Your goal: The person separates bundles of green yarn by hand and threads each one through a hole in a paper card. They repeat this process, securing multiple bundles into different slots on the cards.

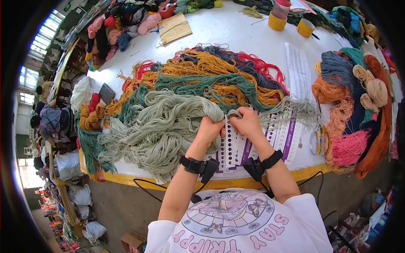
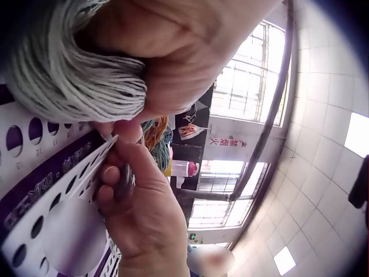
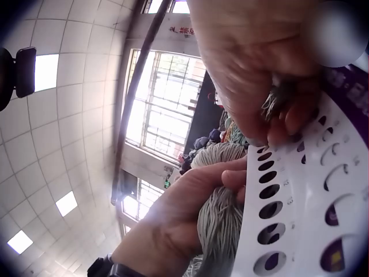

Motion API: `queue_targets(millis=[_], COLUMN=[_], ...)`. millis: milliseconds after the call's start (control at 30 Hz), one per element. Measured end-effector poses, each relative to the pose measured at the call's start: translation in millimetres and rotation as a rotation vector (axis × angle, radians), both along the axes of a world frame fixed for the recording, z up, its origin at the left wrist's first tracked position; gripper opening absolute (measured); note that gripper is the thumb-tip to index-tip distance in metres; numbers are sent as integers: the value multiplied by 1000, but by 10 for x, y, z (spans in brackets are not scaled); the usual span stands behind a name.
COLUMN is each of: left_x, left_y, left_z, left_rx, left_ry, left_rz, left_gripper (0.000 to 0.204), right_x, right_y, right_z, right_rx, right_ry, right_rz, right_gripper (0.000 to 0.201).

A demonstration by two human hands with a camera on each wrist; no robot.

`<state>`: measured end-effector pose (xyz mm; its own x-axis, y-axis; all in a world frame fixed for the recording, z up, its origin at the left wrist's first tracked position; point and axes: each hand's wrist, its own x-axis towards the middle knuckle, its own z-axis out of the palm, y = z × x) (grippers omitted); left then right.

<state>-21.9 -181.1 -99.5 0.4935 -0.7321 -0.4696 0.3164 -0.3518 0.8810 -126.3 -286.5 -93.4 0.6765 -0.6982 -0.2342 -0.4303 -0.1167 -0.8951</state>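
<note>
Pale grey-green yarn [image 1: 168, 120] lies in a large loose heap, and its thick bundle runs into my left hand [image 1: 210, 131], whose fingers curl round it. My right hand [image 1: 247, 124] holds a thinner strand of the same yarn [image 3: 275, 99] in its curled fingers. Both hands meet at the top end of a white card with a row of round holes [image 1: 229, 145]. In the left wrist view the right thumb and fingers [image 2: 141, 167] pinch the card's edge. More punched cards with purple bands [image 1: 247, 151] lie beneath.
Orange, teal, navy and red yarn [image 1: 202, 63] spreads behind the hands. Scissors [image 1: 316, 141] lie at the right beside more coloured skeins [image 1: 337, 90]. Tape rolls [image 1: 305, 28], a bottle [image 1: 280, 9] and a cardboard piece [image 1: 175, 28] are at the back. The table's yellow edge [image 1: 126, 178] is in front.
</note>
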Motion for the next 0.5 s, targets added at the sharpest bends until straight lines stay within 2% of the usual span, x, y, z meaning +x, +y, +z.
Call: queue_targets(millis=[133,233,333,367,433,500], left_x=[-27,-60,-36,-30,-31,13], left_y=[-15,-48,-75,-67,-67,-53], left_z=[-2,6,-71,-79,150,223], left_rx=[-69,-51,71,144,287,467], left_ry=[18,-11,-169,-266,-460,-731], left_rz=[45,94,50,22,-35,-61], left_gripper=[2,2,7,9,16,21], right_x=[2,16,-6,-8,-2,11], right_y=[3,6,-32,-19,16,25], right_z=[-13,-174,-189,-170,-103,-104], right_rx=[-37,-242,-18,5,51,-6], right_ry=[11,-5,-22,-29,-43,-12], right_rz=[12,49,88,61,4,-7], right_gripper=[16,19,21,21,23,23])
